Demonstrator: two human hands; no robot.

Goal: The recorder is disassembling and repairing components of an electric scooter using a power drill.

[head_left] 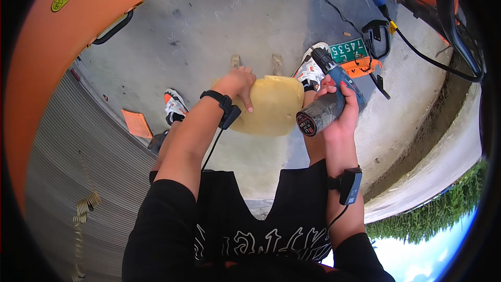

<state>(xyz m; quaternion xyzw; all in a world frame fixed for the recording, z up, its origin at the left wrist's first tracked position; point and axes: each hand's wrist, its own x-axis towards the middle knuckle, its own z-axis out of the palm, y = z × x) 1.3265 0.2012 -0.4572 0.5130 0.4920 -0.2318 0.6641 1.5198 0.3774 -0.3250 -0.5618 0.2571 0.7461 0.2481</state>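
My left hand point(238, 84) is at the far left edge of a yellowish stool point(271, 105), its thumb stretched over the seat and its fingers bent round the rim. The stool stands between my legs, and two of its feet show beyond the seat. In my right hand point(342, 117) is a blue and black cordless drill point(334, 86). My fingers wrap round its grip, with the battery end toward me and the chuck pointing away, up and to the left. The drill hangs above the right side of the stool, near my right shoe point(311, 70).
A green plate point(348, 50) and an orange bracket point(360, 67) lie on the concrete beyond the drill. A black cable point(436, 58) with a blue plug hangs at right. Large orange panels point(94, 0) curve along the left. An orange flat piece point(136, 124) lies by my left shoe.
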